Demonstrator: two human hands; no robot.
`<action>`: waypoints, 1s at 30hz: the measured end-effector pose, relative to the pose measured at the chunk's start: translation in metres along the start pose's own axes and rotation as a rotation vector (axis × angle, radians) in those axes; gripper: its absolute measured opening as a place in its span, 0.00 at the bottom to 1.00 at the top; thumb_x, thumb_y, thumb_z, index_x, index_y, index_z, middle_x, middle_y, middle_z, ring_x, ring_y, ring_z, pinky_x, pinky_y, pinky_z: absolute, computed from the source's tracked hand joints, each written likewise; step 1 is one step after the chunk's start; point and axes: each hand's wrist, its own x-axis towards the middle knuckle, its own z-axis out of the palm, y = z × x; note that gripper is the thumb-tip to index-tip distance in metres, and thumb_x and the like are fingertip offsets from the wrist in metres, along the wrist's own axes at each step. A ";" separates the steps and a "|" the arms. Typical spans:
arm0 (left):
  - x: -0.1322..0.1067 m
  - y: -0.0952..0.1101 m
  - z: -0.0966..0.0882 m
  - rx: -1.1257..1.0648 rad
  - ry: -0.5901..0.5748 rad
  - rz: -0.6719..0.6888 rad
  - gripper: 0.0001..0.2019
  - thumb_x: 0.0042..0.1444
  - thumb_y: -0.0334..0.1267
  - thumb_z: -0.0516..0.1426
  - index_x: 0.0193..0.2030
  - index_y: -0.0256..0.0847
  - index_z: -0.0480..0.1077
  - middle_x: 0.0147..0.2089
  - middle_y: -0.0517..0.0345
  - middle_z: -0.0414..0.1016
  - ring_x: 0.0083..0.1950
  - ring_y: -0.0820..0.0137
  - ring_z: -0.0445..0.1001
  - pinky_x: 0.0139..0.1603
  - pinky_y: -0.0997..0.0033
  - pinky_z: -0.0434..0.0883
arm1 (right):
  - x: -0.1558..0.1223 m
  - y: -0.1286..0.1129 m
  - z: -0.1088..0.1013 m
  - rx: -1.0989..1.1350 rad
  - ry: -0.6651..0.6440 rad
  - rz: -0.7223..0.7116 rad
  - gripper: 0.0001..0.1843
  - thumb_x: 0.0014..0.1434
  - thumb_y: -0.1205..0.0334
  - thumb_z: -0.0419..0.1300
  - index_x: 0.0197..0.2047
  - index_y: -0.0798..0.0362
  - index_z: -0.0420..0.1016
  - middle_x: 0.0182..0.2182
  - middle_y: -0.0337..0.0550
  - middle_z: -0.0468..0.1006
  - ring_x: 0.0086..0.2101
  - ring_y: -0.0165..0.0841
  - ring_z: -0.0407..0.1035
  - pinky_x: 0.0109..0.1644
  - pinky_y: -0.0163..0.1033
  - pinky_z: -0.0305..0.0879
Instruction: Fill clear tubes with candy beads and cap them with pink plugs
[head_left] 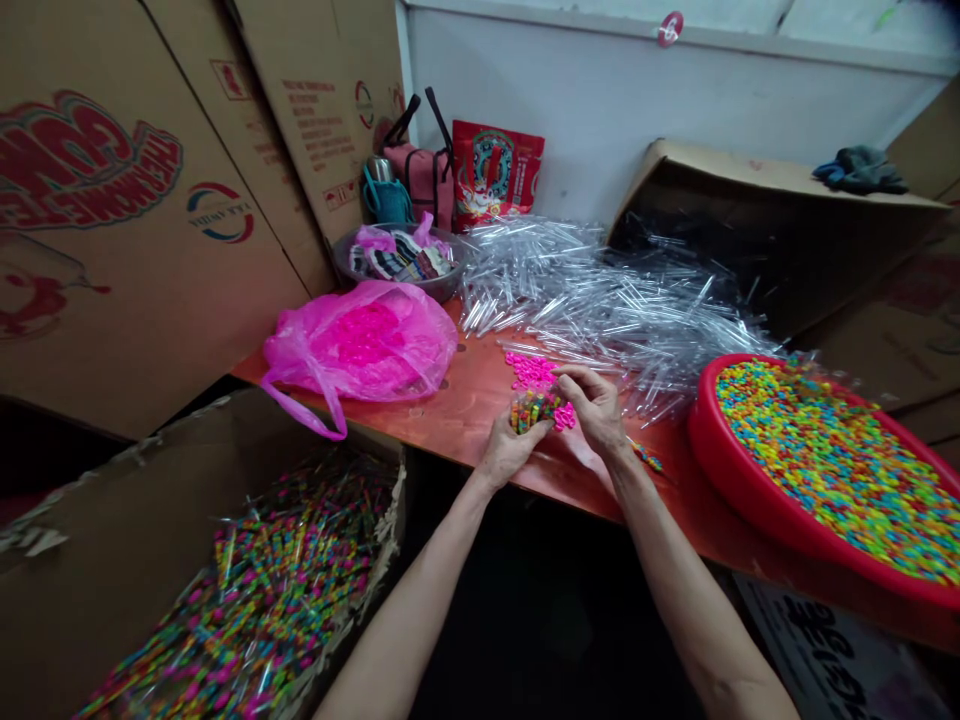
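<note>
My left hand (511, 447) is closed around a bunch of clear tubes filled with coloured candy (531, 408), held upright over the red table (465, 410). My right hand (596, 405) is curled beside the bunch, its fingers pinching a pink cap at the tube tops. A small heap of pink caps (529, 368) lies just behind my hands. One filled tube (646, 458) lies on the table by my right wrist.
A large pile of empty clear tubes (600, 300) covers the back of the table. A red basin of multicoloured candy (832, 470) sits right. A pink plastic bag (360, 345) lies left. A cardboard box of filled tubes (255, 590) stands lower left.
</note>
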 end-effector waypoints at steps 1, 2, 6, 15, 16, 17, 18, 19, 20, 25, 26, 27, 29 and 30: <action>0.000 0.000 0.000 -0.004 0.002 -0.001 0.18 0.50 0.42 0.70 0.47 0.38 0.80 0.47 0.50 0.83 0.46 0.62 0.80 0.52 0.63 0.76 | 0.000 0.001 0.000 0.005 0.004 -0.004 0.14 0.62 0.48 0.66 0.42 0.49 0.82 0.33 0.40 0.81 0.33 0.32 0.75 0.36 0.37 0.72; 0.000 0.000 0.000 -0.009 0.005 -0.003 0.18 0.51 0.42 0.70 0.47 0.38 0.80 0.47 0.50 0.83 0.46 0.62 0.80 0.52 0.63 0.76 | 0.000 0.000 -0.001 0.006 0.008 -0.010 0.14 0.62 0.47 0.66 0.42 0.49 0.82 0.32 0.40 0.81 0.32 0.32 0.74 0.35 0.36 0.71; 0.000 -0.002 0.001 -0.025 0.021 -0.006 0.17 0.50 0.41 0.70 0.46 0.39 0.80 0.45 0.52 0.83 0.44 0.64 0.80 0.50 0.64 0.76 | -0.003 -0.004 -0.004 -0.034 -0.027 -0.024 0.13 0.59 0.48 0.69 0.41 0.49 0.82 0.36 0.42 0.82 0.35 0.33 0.75 0.39 0.39 0.73; 0.002 -0.003 -0.001 -0.009 0.036 -0.009 0.15 0.48 0.40 0.71 0.43 0.38 0.80 0.42 0.53 0.83 0.42 0.64 0.80 0.46 0.67 0.76 | -0.015 0.011 0.011 -0.130 0.081 -0.117 0.12 0.62 0.50 0.67 0.44 0.48 0.80 0.38 0.43 0.81 0.38 0.36 0.75 0.46 0.42 0.73; 0.002 -0.004 -0.002 -0.009 0.038 -0.012 0.15 0.48 0.40 0.71 0.43 0.38 0.81 0.41 0.53 0.83 0.42 0.65 0.80 0.46 0.68 0.76 | -0.016 0.014 0.015 -0.124 0.114 -0.111 0.13 0.62 0.50 0.67 0.45 0.48 0.79 0.39 0.44 0.81 0.39 0.37 0.76 0.47 0.43 0.74; 0.003 -0.005 -0.002 -0.013 0.040 -0.014 0.16 0.48 0.40 0.72 0.43 0.38 0.81 0.41 0.53 0.83 0.42 0.65 0.80 0.45 0.68 0.76 | -0.018 0.018 0.018 -0.114 0.144 -0.101 0.14 0.62 0.49 0.67 0.45 0.48 0.79 0.39 0.44 0.81 0.39 0.37 0.76 0.47 0.43 0.74; 0.003 -0.006 -0.002 -0.019 0.043 -0.015 0.16 0.47 0.40 0.72 0.43 0.38 0.81 0.41 0.53 0.83 0.41 0.65 0.80 0.45 0.68 0.76 | -0.020 0.020 0.022 -0.106 0.167 -0.091 0.14 0.62 0.48 0.66 0.46 0.48 0.79 0.39 0.44 0.81 0.39 0.37 0.76 0.47 0.43 0.74; 0.003 -0.007 -0.002 -0.025 0.047 -0.016 0.16 0.47 0.40 0.72 0.43 0.38 0.81 0.40 0.54 0.83 0.40 0.65 0.79 0.44 0.68 0.75 | -0.022 0.022 0.026 -0.099 0.186 -0.082 0.15 0.62 0.48 0.66 0.45 0.48 0.79 0.39 0.44 0.81 0.39 0.37 0.76 0.47 0.43 0.74; 0.003 -0.007 -0.002 -0.030 0.049 -0.019 0.16 0.47 0.41 0.72 0.42 0.38 0.81 0.40 0.54 0.83 0.40 0.66 0.79 0.44 0.68 0.75 | -0.024 0.023 0.029 -0.095 0.203 -0.076 0.15 0.62 0.48 0.66 0.45 0.48 0.78 0.38 0.44 0.81 0.38 0.37 0.76 0.46 0.43 0.74; 0.001 -0.001 0.000 -0.046 0.018 -0.044 0.17 0.48 0.44 0.72 0.41 0.36 0.80 0.37 0.54 0.82 0.36 0.69 0.78 0.39 0.71 0.74 | -0.025 0.016 0.024 -0.086 0.229 -0.090 0.13 0.63 0.50 0.65 0.45 0.49 0.79 0.38 0.43 0.80 0.38 0.36 0.75 0.46 0.42 0.73; 0.001 0.000 0.001 -0.045 0.015 -0.043 0.17 0.49 0.46 0.71 0.40 0.36 0.80 0.36 0.55 0.81 0.34 0.70 0.77 0.37 0.72 0.74 | -0.024 0.013 0.016 -0.108 0.221 -0.103 0.12 0.63 0.50 0.65 0.44 0.50 0.79 0.37 0.43 0.80 0.38 0.36 0.75 0.45 0.41 0.72; 0.001 0.001 0.001 -0.038 0.019 -0.040 0.17 0.50 0.48 0.71 0.39 0.36 0.79 0.33 0.56 0.80 0.31 0.72 0.75 0.34 0.73 0.73 | -0.021 0.009 0.004 -0.144 0.209 -0.115 0.12 0.64 0.50 0.64 0.43 0.50 0.79 0.37 0.43 0.80 0.38 0.36 0.74 0.45 0.41 0.71; 0.000 0.001 0.000 -0.007 0.030 -0.031 0.19 0.51 0.51 0.70 0.38 0.36 0.78 0.28 0.59 0.77 0.26 0.74 0.71 0.28 0.75 0.70 | -0.017 0.003 -0.026 -0.263 0.150 -0.121 0.12 0.65 0.50 0.62 0.42 0.50 0.79 0.34 0.42 0.79 0.35 0.35 0.73 0.42 0.40 0.69; 0.000 0.001 -0.001 0.010 0.036 -0.028 0.19 0.51 0.52 0.70 0.37 0.36 0.77 0.27 0.60 0.75 0.25 0.75 0.70 0.26 0.76 0.68 | -0.015 0.001 -0.041 -0.336 0.099 -0.095 0.13 0.66 0.50 0.61 0.41 0.51 0.78 0.33 0.41 0.79 0.34 0.35 0.72 0.40 0.40 0.68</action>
